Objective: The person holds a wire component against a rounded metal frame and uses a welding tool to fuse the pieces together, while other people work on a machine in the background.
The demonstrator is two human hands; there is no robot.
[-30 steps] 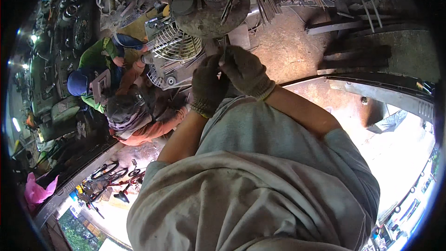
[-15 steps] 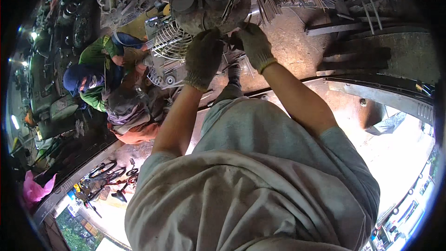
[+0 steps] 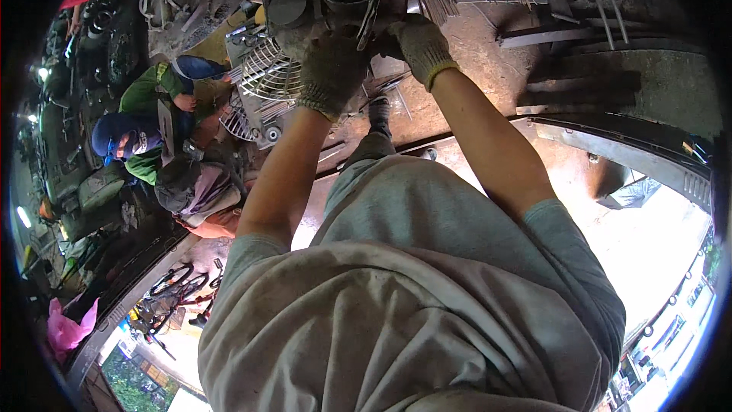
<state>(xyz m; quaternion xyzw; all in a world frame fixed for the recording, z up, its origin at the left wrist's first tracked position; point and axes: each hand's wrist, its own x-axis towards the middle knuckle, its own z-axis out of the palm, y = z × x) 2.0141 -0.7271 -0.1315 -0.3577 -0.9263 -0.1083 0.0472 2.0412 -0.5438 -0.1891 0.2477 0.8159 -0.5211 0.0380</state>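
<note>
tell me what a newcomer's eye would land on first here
Probably the gloved left hand and right hand, stretched forward at upper centre. Next might come the round wire grille just left of the left hand, with a person in green beyond it. The pink bundle stands out near the lower left rim.

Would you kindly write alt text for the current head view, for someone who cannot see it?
A person's gloved left hand and gloved right hand are stretched forward near a round metal container; whether they hold anything is unclear. To the left are a wire grille, a co-worker in green and another in orange.
</note>
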